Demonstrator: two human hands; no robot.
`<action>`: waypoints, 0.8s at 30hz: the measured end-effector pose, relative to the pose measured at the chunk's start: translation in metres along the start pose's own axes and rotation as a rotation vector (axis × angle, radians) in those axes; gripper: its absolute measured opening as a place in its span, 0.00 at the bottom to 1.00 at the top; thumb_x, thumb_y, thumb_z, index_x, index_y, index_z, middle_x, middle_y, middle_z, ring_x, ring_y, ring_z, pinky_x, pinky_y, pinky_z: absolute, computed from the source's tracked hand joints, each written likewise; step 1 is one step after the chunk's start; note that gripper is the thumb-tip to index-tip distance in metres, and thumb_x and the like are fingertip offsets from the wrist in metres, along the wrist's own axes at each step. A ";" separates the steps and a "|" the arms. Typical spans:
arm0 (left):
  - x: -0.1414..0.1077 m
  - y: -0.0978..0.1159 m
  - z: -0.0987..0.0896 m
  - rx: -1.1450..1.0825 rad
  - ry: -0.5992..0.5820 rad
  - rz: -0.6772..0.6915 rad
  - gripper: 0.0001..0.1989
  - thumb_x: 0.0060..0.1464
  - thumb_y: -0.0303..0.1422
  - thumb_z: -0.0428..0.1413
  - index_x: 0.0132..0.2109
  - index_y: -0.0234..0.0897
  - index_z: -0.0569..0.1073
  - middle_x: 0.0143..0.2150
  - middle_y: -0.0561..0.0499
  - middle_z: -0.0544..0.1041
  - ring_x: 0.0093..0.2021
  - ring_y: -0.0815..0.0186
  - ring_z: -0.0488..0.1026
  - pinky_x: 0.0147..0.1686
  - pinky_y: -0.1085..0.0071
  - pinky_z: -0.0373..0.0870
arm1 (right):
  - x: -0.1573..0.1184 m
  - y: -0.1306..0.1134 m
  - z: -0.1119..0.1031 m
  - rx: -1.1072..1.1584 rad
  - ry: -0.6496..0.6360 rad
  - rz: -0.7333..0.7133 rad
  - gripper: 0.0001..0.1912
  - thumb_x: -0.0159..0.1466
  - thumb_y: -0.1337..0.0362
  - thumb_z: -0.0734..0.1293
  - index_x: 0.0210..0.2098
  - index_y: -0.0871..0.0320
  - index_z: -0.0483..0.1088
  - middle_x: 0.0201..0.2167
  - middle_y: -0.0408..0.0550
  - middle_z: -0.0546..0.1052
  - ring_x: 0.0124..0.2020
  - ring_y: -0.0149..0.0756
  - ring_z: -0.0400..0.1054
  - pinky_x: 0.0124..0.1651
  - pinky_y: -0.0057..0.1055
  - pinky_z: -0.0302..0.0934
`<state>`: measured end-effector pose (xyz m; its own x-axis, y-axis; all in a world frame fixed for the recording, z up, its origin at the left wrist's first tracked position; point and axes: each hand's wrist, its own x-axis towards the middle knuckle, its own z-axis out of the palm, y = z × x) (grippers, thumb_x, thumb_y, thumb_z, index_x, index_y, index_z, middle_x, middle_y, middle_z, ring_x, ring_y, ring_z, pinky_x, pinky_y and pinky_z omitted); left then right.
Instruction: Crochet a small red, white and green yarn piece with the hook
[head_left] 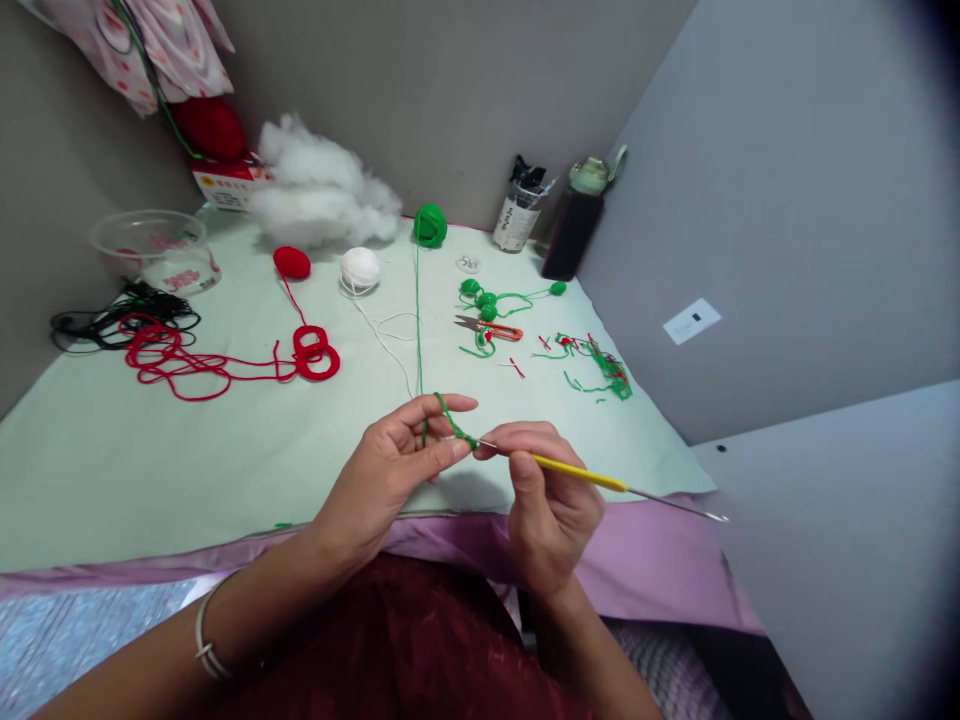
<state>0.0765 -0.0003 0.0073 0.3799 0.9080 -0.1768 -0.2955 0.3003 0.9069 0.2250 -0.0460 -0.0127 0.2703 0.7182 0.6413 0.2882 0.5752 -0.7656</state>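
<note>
Near the table's front edge, my left hand [397, 455] pinches a small piece of green crochet [466, 437], with green yarn looped over its index finger. My right hand [551, 490] is closed around a crochet hook with a yellow handle [581, 472]; its thin metal tip meets the green piece between the two hands. The hook's other metal end points out to the right. From the left hand the green strand runs up the table to a green yarn ball [430, 227] at the back.
Orange-handled scissors [495, 328], green crocheted pieces [487, 304] and yarn scraps [611, 370] lie beyond my right hand. Red crocheted rings [317, 357], a white yarn ball [360, 269] and white stuffing [322, 190] are left. A dark bottle [574, 230] stands back right.
</note>
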 end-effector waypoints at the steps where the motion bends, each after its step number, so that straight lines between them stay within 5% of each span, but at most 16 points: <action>1: 0.000 0.000 0.000 0.001 -0.004 0.008 0.14 0.54 0.35 0.71 0.49 0.45 0.85 0.33 0.55 0.71 0.32 0.70 0.64 0.32 0.74 0.62 | 0.000 0.000 0.000 -0.012 -0.005 -0.005 0.11 0.72 0.71 0.65 0.45 0.52 0.78 0.35 0.45 0.81 0.37 0.37 0.76 0.40 0.37 0.72; 6: 0.000 0.000 0.000 -0.011 -0.008 0.017 0.14 0.55 0.33 0.70 0.50 0.45 0.85 0.33 0.56 0.71 0.32 0.71 0.65 0.33 0.75 0.63 | 0.001 -0.002 -0.002 -0.037 -0.019 0.001 0.11 0.72 0.71 0.65 0.45 0.51 0.78 0.36 0.44 0.82 0.38 0.37 0.76 0.41 0.37 0.72; 10: -0.002 -0.001 0.002 -0.092 -0.032 -0.012 0.30 0.53 0.30 0.72 0.62 0.45 0.78 0.33 0.56 0.75 0.34 0.70 0.69 0.38 0.74 0.66 | -0.001 0.003 -0.003 -0.100 -0.076 0.001 0.10 0.72 0.70 0.66 0.45 0.50 0.80 0.36 0.45 0.81 0.38 0.37 0.77 0.40 0.37 0.74; 13: -0.003 -0.002 0.004 -0.163 -0.042 -0.061 0.35 0.52 0.31 0.72 0.66 0.43 0.75 0.33 0.56 0.76 0.34 0.70 0.70 0.38 0.75 0.67 | -0.009 0.014 -0.001 -0.377 -0.113 -0.205 0.15 0.70 0.69 0.69 0.51 0.46 0.80 0.42 0.48 0.82 0.41 0.39 0.78 0.40 0.37 0.76; 16: -0.002 -0.003 0.003 -0.277 -0.099 -0.207 0.29 0.54 0.32 0.72 0.62 0.39 0.79 0.26 0.60 0.69 0.24 0.76 0.58 0.32 0.77 0.62 | -0.014 0.020 -0.001 -0.434 -0.008 -0.323 0.17 0.69 0.69 0.70 0.53 0.44 0.79 0.44 0.49 0.82 0.43 0.41 0.78 0.40 0.39 0.76; 19: 0.002 0.000 0.000 -0.371 -0.137 -0.273 0.21 0.56 0.31 0.70 0.57 0.37 0.83 0.21 0.62 0.62 0.22 0.77 0.52 0.38 0.76 0.67 | -0.008 0.015 -0.001 -0.210 0.025 -0.145 0.14 0.72 0.71 0.66 0.50 0.48 0.80 0.39 0.48 0.82 0.40 0.38 0.77 0.41 0.38 0.74; 24: 0.002 0.003 0.001 -0.248 -0.057 -0.138 0.19 0.53 0.31 0.72 0.53 0.43 0.85 0.31 0.55 0.75 0.33 0.72 0.68 0.35 0.77 0.63 | 0.005 0.005 0.003 0.162 0.040 0.161 0.09 0.73 0.66 0.66 0.41 0.52 0.80 0.33 0.44 0.80 0.33 0.34 0.74 0.35 0.33 0.69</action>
<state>0.0768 0.0028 0.0102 0.4778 0.8379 -0.2639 -0.4403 0.4884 0.7534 0.2248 -0.0380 -0.0137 0.3377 0.7914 0.5095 0.0886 0.5122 -0.8543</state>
